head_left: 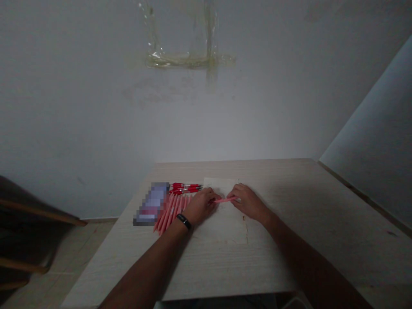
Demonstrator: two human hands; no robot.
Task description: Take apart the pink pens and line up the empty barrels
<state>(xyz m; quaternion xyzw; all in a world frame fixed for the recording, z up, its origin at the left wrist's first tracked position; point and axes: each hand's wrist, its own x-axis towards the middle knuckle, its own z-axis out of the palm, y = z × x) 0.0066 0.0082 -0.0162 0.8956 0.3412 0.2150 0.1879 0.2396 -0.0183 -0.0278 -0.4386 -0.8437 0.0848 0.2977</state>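
My left hand (202,206), with a black wristband (184,221), and my right hand (246,201) meet over a white sheet of paper (223,227). Both hands grip a thin pink stick (224,200), one at each end. Left of the sheet, several pink sticks (170,212) lie side by side in a fan, partly under my left hand. Several red pens (185,187) lie together behind them. A pixelated, blurred flat box (151,204) lies at their left end; its details cannot be made out.
All this rests on a pale wood-grain table (283,184) set against a grey wall (80,128) with old tape marks (189,60). A dark wooden chair (28,210) stands on the tiled floor (77,253) left of the table.
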